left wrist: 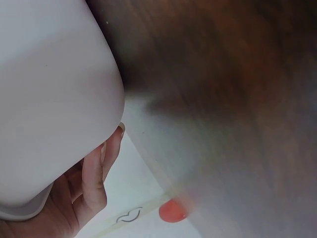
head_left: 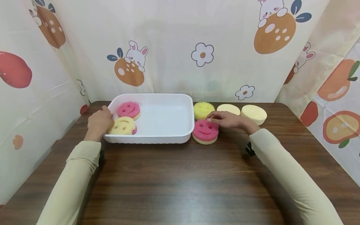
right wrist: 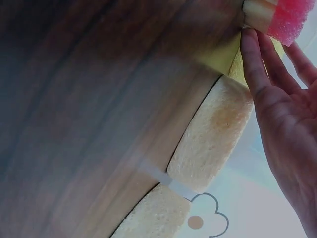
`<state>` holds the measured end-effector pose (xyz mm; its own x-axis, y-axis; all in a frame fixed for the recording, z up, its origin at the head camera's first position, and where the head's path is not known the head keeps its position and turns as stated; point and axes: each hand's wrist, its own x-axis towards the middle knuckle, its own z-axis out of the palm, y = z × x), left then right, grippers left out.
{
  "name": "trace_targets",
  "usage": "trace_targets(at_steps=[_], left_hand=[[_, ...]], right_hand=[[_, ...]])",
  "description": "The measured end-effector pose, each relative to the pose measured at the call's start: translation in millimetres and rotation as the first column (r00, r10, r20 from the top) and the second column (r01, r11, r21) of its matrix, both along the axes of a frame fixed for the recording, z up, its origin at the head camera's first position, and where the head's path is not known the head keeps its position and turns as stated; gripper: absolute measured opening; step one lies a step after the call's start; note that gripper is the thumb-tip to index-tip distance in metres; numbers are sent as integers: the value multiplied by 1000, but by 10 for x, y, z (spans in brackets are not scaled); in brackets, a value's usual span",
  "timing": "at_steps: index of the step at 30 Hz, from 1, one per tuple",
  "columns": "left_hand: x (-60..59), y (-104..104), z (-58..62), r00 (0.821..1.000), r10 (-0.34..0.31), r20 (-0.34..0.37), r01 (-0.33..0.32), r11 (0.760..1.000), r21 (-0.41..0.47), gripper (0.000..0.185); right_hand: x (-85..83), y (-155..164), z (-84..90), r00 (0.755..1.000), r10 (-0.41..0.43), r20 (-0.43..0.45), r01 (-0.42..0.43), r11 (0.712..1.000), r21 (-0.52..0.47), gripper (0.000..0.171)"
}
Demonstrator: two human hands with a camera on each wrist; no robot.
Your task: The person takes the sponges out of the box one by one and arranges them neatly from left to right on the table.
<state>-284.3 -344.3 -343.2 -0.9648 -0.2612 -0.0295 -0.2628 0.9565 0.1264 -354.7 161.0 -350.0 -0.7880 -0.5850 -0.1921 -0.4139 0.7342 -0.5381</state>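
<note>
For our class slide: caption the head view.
Left hand holds white tray; right hand touches pink smiley sponge.

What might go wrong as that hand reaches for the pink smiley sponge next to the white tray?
The right hand has straight fingers only touching the pink sponge, not gripping it, so a lift might slip. The yellow sponge sits just behind and could get nudged. The tray is close beside the sponge; the left hand holds only its left end, so a bump might still shift it.
</note>
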Motion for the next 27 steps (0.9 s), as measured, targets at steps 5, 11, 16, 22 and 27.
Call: trace_targets(at_steps=[5,11,16,22,27], left_hand=[[15,8,-2,1000,2,-2,-2,1000,0,53],[23,11,1,1000,0,-2,0,1000,6,53],[24,14,0,1000,-5,-5,5,1000,5,53],[21,16,0,1000,-2,-11,2,1000,7,55],[16,12,-6,1000,0,-12,0,1000,6,56]], right_hand=[[-6,0,21,1000,9,-15,-8,1000,15,46],[-6,12,48,999,28,-44,-26,999,41,45],[-6,47,73,998,50,-46,-49,998,40,42],[-9,94,110,996,87,-34,-86,996,37,38],[-11,107,162,996,90,16,-90,996,10,41]])
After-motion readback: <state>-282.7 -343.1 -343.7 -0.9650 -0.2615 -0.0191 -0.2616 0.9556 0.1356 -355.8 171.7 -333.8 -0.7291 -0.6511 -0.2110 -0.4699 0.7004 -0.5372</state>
